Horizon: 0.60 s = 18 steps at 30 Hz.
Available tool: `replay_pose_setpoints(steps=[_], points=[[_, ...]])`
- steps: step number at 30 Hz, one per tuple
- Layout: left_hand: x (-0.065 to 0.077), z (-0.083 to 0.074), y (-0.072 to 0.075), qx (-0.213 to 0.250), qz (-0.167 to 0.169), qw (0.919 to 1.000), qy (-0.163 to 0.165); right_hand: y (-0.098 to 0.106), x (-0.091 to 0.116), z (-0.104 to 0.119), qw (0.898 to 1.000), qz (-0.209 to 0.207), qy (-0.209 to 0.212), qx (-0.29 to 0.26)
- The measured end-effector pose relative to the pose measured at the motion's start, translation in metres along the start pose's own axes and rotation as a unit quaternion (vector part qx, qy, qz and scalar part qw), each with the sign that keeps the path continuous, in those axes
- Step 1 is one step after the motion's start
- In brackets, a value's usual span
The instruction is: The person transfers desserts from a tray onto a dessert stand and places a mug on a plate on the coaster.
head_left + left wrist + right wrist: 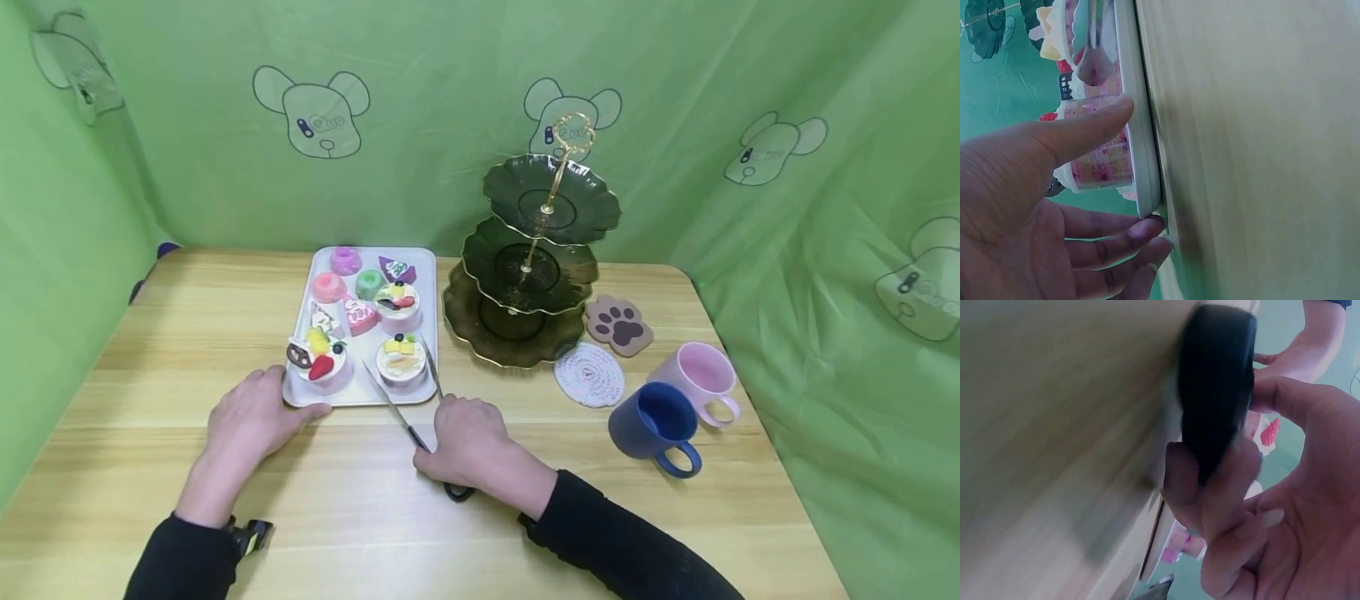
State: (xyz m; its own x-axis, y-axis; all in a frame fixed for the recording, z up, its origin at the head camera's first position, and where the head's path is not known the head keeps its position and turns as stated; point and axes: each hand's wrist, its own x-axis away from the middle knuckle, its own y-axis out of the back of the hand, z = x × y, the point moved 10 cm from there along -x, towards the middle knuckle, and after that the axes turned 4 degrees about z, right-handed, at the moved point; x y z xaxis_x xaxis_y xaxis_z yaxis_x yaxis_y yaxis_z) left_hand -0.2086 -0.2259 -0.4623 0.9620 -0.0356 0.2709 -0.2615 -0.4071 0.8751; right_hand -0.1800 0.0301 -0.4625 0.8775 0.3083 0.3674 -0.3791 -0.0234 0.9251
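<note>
- We see the right forearm (622,533) reaching in diagonally.
- We see the left hand (251,414) spread around the white tray (429,283)'s near-left corner, touching it.
- We see the right hand (468,440) gripping tongs (390,406), tips parted either side of a dessert cup (401,363).

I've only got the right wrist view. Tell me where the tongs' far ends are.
Observer: The tongs are spread, with one tip on each side of the cake cup at the tray's near right.
Operator: I catch only part of the other hand. Say where it is.
Observer: The left hand is at the tray's near left corner, its thumb along the front edge.
Operator: Now name what stands near the table's right edge.
Observer: Two mugs, one blue, one pink.
</note>
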Motion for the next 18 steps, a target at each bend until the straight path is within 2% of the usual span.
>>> replay_pose_setpoints(steps=[10, 18], points=[[0.003, 0.000, 0.000, -0.002, 0.005, 1.0000, 0.008, 0.007, 0.010, -0.023, 0.999, -0.034, 0.000, 0.004], [0.002, 0.000, -0.001, -0.007, 0.007, 0.9999, 0.011, 0.008, 0.010, -0.022, 0.992, -0.121, 0.030, 0.037]])
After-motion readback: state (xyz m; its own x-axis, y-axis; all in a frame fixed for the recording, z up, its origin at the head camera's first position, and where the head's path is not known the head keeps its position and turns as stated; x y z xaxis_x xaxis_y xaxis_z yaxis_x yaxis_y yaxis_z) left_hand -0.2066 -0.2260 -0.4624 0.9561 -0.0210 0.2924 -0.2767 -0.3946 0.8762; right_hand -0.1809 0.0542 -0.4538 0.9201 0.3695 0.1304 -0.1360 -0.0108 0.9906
